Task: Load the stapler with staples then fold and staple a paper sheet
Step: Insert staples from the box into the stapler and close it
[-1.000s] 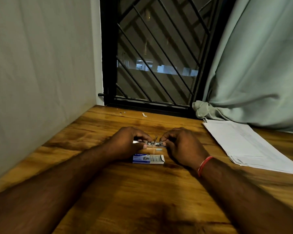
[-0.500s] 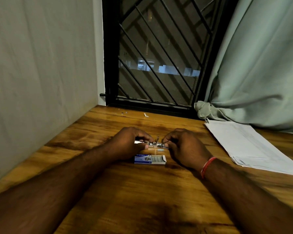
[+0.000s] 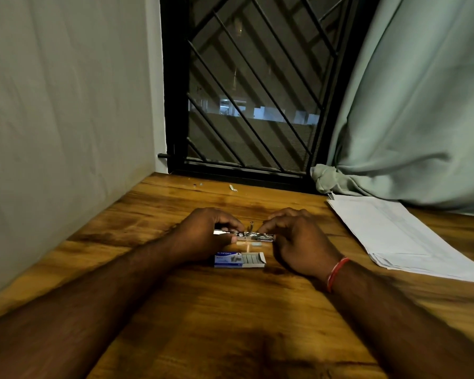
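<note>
The left hand [image 3: 203,233] and right hand [image 3: 298,239] are pinching opposite ends of the small metal stapler [image 3: 253,236], holding it just above the wooden surface [image 3: 230,324]. A staple box [image 3: 240,260] is lying open just nearer, between the wrists. The paper stack [image 3: 405,236] is lying well right, beneath the curtain [image 3: 408,105].
</note>
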Motion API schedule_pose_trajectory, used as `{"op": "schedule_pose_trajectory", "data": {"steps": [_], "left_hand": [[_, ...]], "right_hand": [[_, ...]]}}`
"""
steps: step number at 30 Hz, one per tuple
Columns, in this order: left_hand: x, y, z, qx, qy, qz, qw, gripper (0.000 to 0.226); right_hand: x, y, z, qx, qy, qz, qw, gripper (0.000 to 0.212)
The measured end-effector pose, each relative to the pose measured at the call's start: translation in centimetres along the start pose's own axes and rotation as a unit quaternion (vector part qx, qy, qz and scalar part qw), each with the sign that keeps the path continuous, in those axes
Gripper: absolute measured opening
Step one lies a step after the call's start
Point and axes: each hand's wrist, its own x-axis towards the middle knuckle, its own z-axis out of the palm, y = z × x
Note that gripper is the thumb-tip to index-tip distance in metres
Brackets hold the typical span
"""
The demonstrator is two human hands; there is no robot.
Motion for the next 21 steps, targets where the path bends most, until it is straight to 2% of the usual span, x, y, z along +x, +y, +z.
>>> {"op": "schedule_pose_trajectory", "data": {"steps": [3,9,14,21], "left_hand": [[0.1,-0.1,0.1,0.001,-0.001,-0.002,1.0,0.025],[0.0,0.1,0.1,0.004,0.002,-0.001,1.0,0.026],[-0.1,0.4,0.0,0.013,0.004,0.004,1.0,0.026],[-0.1,0.4,-0.1,0.019,0.002,-0.001,1.0,0.025]], "right_hand": [[-0.2,-0.6,0.1,0.05,-0.025,0.037,0.998,0.044],[-0.3,-0.7,0.1,0.083,-0.046,0.069,0.993,0.048],[-0.5,-0.1,-0.5,0.036,-0.037,0.065,0.997,0.035],[-0.6,0.2,-1.4,-0.029,-0.045,0.042,0.998,0.038]]}}
